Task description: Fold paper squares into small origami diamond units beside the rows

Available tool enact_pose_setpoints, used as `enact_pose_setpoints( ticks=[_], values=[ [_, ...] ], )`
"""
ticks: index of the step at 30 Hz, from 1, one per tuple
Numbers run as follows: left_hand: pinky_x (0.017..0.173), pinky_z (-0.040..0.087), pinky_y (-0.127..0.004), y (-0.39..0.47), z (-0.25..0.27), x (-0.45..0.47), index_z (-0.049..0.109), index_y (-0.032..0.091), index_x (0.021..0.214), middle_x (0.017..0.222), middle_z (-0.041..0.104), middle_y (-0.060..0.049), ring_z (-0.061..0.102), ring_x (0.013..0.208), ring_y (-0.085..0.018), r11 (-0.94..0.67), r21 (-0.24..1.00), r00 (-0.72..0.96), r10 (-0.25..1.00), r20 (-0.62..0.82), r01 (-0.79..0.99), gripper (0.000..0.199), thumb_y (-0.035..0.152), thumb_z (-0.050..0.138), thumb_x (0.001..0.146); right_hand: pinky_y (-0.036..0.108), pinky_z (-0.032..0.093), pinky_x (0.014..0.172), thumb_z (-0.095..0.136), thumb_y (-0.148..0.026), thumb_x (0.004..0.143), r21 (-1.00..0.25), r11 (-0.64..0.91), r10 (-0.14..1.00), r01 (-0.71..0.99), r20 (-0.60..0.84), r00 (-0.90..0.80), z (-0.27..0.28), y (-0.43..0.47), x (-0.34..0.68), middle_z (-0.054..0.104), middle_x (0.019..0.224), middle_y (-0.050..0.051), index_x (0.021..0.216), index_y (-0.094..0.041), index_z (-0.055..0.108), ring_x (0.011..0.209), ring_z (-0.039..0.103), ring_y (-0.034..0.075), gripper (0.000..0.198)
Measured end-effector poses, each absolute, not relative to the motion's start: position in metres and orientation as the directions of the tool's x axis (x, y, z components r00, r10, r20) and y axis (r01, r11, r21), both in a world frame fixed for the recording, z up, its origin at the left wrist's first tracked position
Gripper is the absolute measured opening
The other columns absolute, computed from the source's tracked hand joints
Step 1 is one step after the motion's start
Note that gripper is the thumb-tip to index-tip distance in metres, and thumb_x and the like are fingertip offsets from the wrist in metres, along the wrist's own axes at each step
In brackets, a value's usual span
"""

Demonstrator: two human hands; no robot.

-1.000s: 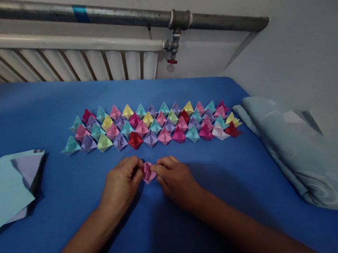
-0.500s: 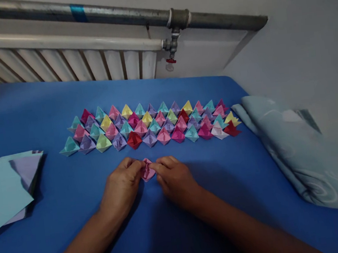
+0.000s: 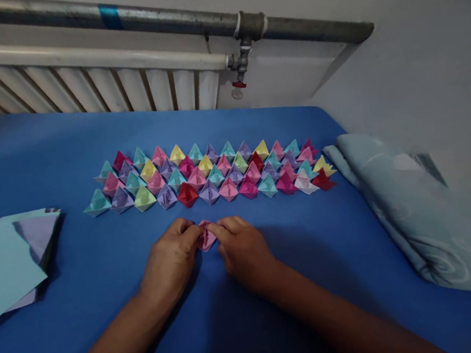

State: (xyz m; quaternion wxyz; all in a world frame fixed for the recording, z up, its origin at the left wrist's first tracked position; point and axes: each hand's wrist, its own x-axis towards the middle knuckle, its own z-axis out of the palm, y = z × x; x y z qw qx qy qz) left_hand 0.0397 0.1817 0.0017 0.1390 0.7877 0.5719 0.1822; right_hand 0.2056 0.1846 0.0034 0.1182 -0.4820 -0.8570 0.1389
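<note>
Near the front middle of the blue sheet, from the head camera, we've got our left hand and right hand both pinching a small pink folded paper piece between fingertips. Just behind it sit rows of colourful folded paper boats; loose paper sheets lie at the left edge.

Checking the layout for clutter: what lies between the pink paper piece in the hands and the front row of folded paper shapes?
Only bare blue cloth, seen in the head view, separates the pink paper piece from the front row.
</note>
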Motion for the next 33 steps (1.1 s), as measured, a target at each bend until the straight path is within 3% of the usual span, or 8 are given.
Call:
enact_pose_setpoints(
  ticks=[7,13,16,19,22,26,30,33],
  values=[
    [0.063,0.044,-0.024,0.183,0.004,0.039,0.068,0.02,0.085,0.085,0.061,-0.003,0.057,0.069,-0.013,-0.311,0.477,0.285,0.95,0.127,0.822,0.027,0.015,0.042,0.09,0.037,0.044,0.084,0.048,-0.009,0.085,-0.37,0.492,0.86,0.788,0.062,-0.507,0.005,0.184,0.206,0.061,0.1,0.01,0.122,-0.014,0.057,0.088,0.05,0.022,0.039],
    [0.064,0.045,-0.025,0.185,0.007,0.038,0.062,0.021,0.083,0.08,0.062,-0.001,0.059,0.07,-0.013,-0.249,0.569,0.223,0.968,0.116,0.784,0.016,0.022,0.046,0.087,0.033,0.046,0.082,0.044,-0.008,0.085,-0.619,0.451,0.886,0.642,0.227,-0.403,0.003,0.183,0.213,0.061,0.097,0.007,0.105,-0.018,0.062,0.092,0.055,0.019,0.029],
    [0.062,0.046,-0.026,0.186,0.008,0.038,0.057,0.021,0.085,0.076,0.064,0.001,0.061,0.066,-0.014,-0.137,0.65,0.13,0.99,0.059,0.748,0.009,0.026,0.049,0.086,0.032,0.046,0.079,0.045,-0.014,0.088,-0.68,0.377,0.922,0.629,0.211,-0.325,0.003,0.186,0.212,0.064,0.093,0.007,0.103,-0.017,0.06,0.088,0.058,0.018,0.021],
    [0.062,0.048,-0.026,0.186,0.008,0.039,0.056,0.021,0.095,0.076,0.066,0.001,0.063,0.066,-0.015,-0.091,0.69,0.081,0.996,0.048,0.718,0.015,0.032,0.05,0.087,0.031,0.046,0.078,0.047,-0.018,0.089,-0.676,0.349,0.932,0.649,0.177,-0.316,0.004,0.189,0.21,0.066,0.093,0.007,0.106,-0.016,0.061,0.087,0.059,0.018,0.022],
    [0.069,0.049,-0.027,0.187,0.005,0.04,0.059,0.02,0.099,0.086,0.068,-0.002,0.065,0.076,-0.016,-0.196,0.665,0.145,0.981,0.132,0.721,0.02,0.033,0.049,0.089,0.031,0.044,0.08,0.046,-0.019,0.091,-0.652,0.344,0.932,0.676,0.146,-0.333,0.003,0.19,0.208,0.067,0.095,0.007,0.104,-0.017,0.063,0.088,0.059,0.018,0.021],
    [0.07,0.048,-0.026,0.191,0.002,0.042,0.064,0.02,0.09,0.086,0.068,-0.003,0.064,0.077,-0.016,-0.287,0.598,0.201,0.957,0.208,0.748,0.023,0.032,0.044,0.091,0.031,0.043,0.08,0.046,-0.018,0.09,-0.607,0.374,0.919,0.701,0.141,-0.368,0.001,0.191,0.208,0.068,0.093,0.006,0.103,-0.018,0.065,0.088,0.059,0.018,0.022],
    [0.063,0.045,-0.025,0.193,0.001,0.045,0.062,0.02,0.077,0.076,0.065,-0.002,0.06,0.069,-0.015,-0.264,0.552,0.2,0.964,0.175,0.791,0.024,0.029,0.044,0.09,0.032,0.043,0.079,0.046,-0.018,0.09,-0.593,0.395,0.911,0.702,0.153,-0.383,0.001,0.19,0.208,0.068,0.092,0.006,0.103,-0.018,0.065,0.086,0.059,0.019,0.022],
    [0.064,0.045,-0.026,0.192,0.003,0.044,0.061,0.02,0.077,0.075,0.063,-0.001,0.059,0.069,-0.015,-0.234,0.6,0.175,0.972,0.157,0.765,0.024,0.029,0.044,0.09,0.03,0.044,0.077,0.046,-0.016,0.09,-0.635,0.377,0.921,0.675,0.179,-0.346,0.002,0.189,0.209,0.067,0.092,0.006,0.103,-0.017,0.063,0.085,0.059,0.018,0.021]
  ],
)
